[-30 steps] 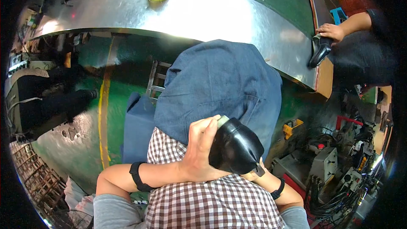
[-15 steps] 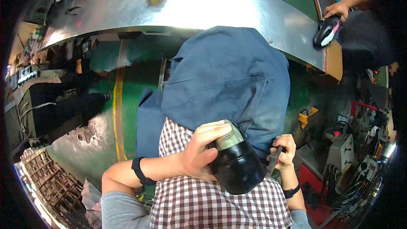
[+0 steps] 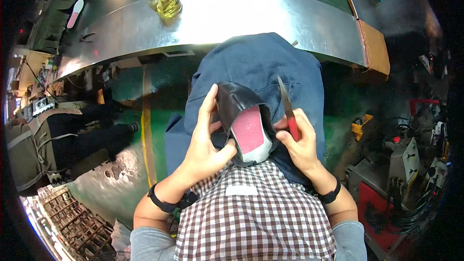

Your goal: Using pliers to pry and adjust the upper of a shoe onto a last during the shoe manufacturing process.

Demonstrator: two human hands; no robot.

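A black leather shoe upper (image 3: 237, 99) rests over my lap, with its underside facing up. It shows a pink insole (image 3: 250, 130) and a pale grey heel end (image 3: 255, 153) nearest my apron. My left hand (image 3: 203, 147) grips its left side, fingers along the black leather and thumb near the heel. My right hand (image 3: 303, 147) is closed around the red handle of a knife (image 3: 289, 111), whose tapered blade points away from me. The thumb and a finger of that same hand also touch the right edge of the shoe upper.
Ahead runs a shiny metal bench (image 3: 116, 31) bearing a green-lidded bottle (image 3: 165, 2) and a pink-and-white insole (image 3: 75, 13). A person in dark trousers (image 3: 87, 133) stands at left, above a metal rack (image 3: 72, 217). Machinery (image 3: 403, 162) and a yellow holder (image 3: 361, 126) are at right.
The shoe upper has been turned underside up and moved slightly away from me. My right hand rose, bringing the knife blade upward. A co-worker's hand and shoe at upper right left the view.
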